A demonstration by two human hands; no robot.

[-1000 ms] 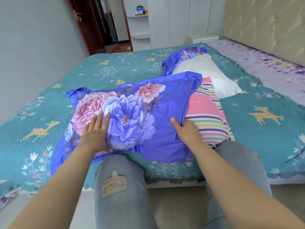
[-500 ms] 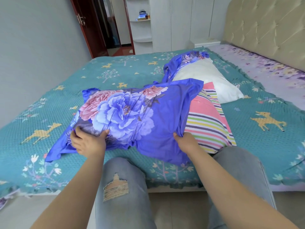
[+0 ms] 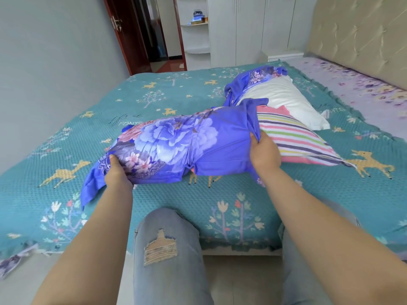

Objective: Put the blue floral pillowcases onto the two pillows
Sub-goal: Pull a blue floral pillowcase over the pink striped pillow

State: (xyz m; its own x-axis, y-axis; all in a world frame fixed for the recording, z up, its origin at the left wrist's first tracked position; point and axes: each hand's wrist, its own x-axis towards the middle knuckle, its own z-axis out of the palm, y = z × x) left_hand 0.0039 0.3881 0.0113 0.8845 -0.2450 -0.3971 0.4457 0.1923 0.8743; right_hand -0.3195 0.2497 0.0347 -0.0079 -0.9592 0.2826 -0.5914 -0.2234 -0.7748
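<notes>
A striped pillow (image 3: 295,137) lies across the bed, its left part inside a blue floral pillowcase (image 3: 176,142); the right end sticks out bare. My left hand (image 3: 116,172) grips the closed left end of the case and the pillow inside it. My right hand (image 3: 264,153) pinches the open edge of the case against the stripes. The covered end is lifted off the bed. Behind it lies a white pillow (image 3: 284,102) with a second blue floral pillowcase (image 3: 248,81) bunched at its far end.
The teal bedspread (image 3: 198,201) with deer and tree prints covers the bed. A padded headboard (image 3: 361,40) stands at the right, a wardrobe (image 3: 248,29) and a dark door (image 3: 136,34) at the back. My knees in torn jeans (image 3: 165,249) meet the bed's near edge.
Both hands moved from lying flat on the case to gripping it. The cased pillow has been lifted and shifted away from me, and the case is bunched tighter around the pillow.
</notes>
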